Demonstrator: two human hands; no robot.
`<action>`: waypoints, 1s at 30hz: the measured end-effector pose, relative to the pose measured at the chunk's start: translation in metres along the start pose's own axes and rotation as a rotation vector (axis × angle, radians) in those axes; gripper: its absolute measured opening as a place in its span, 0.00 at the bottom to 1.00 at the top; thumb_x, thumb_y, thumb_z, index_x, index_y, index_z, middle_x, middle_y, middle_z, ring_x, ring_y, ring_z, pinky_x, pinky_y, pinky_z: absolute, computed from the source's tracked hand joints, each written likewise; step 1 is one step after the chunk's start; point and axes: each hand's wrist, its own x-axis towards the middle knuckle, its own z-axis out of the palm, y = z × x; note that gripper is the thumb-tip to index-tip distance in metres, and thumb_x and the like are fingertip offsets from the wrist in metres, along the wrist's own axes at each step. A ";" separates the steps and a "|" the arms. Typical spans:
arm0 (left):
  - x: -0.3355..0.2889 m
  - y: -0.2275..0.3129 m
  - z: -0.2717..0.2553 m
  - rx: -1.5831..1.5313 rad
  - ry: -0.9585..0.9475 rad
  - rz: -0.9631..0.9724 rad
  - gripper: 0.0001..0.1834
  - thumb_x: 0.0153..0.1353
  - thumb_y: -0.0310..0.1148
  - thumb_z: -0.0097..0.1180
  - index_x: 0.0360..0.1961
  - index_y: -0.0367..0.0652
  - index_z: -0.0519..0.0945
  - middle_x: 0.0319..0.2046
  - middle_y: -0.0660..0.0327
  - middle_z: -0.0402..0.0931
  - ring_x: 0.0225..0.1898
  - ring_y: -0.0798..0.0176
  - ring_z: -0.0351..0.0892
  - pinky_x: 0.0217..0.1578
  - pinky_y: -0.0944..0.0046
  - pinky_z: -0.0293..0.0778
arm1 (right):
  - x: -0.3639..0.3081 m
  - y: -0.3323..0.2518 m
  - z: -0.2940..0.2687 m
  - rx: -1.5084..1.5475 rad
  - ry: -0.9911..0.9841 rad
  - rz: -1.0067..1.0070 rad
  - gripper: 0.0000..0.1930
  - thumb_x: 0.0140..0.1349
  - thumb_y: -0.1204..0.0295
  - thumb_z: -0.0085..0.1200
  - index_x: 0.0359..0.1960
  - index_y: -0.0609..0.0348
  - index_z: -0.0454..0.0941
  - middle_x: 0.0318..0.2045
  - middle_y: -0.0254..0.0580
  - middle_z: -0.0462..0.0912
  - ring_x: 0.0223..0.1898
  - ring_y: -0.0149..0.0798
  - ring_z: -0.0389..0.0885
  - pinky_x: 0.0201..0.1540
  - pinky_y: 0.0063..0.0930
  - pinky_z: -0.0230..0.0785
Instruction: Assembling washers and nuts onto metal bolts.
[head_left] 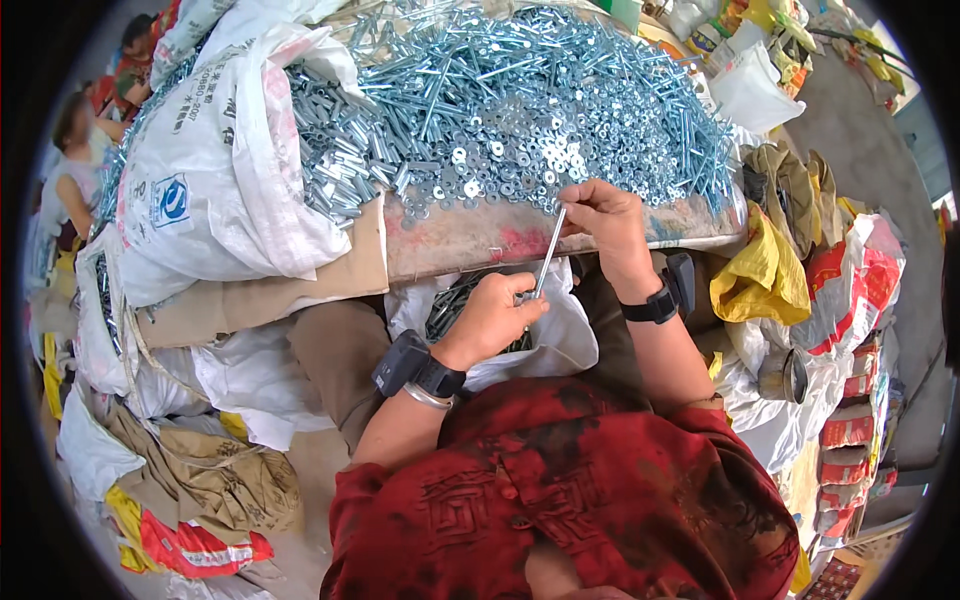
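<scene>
A long, thin silver bolt (550, 248) slants between my two hands, in front of the table's near edge. My left hand (492, 318) pinches its lower end between thumb and fingers. At the upper end, the thumb and fingertips of my right hand (608, 228) close on it; whether a small part sits there too, I cannot tell. Beyond my hands lies a heap of flat washers (560, 155), with short metal sleeves (335, 150) to its left. Long bolts (500, 60) are piled behind them. Below my left hand, an open white sack (570, 345) between my legs holds metal pieces.
A printed white woven sack (200, 190) lies at the left of the table, its mouth toward the sleeves. Cardboard (290, 295) covers the front edge. Yellow sacking (765, 275) and stacked red-and-white packages (848, 430) stand at the right. Another person (75, 180) sits at far left.
</scene>
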 end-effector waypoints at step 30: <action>0.006 -0.014 -0.011 -0.402 0.252 -0.144 0.06 0.65 0.29 0.57 0.41 0.41 0.81 0.25 0.70 0.75 0.24 0.79 0.71 0.23 0.76 0.70 | 0.089 0.046 -0.045 -1.459 0.197 -0.596 0.07 0.59 0.72 0.55 0.38 0.59 0.76 0.35 0.51 0.76 0.38 0.57 0.80 0.34 0.48 0.71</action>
